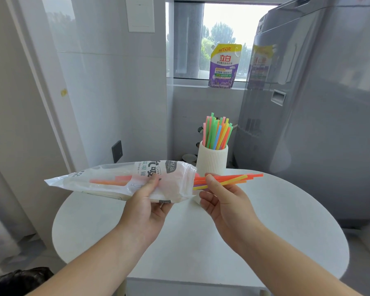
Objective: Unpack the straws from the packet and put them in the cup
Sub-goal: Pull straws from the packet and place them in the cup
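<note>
Plastic packet (107, 180) marked "Straw" sits in the left hand (145, 202), grip clamped; right hand (224, 201) pinches straws (235, 179).

The cup (212, 162) stands on the far side of the bench (265, 221); many straws (217, 133) stand in it; the packet (120, 180) is held above the bench, in front of the cup and to its left; the left hand (145, 206) holds it near its right end; a bunch (233, 179) of more straws pokes out to the right, in the right hand (224, 201); a washing machine (318, 103) stands right of the bench; a pouch (223, 65) sits on the window sill (190, 84) behind.
</note>
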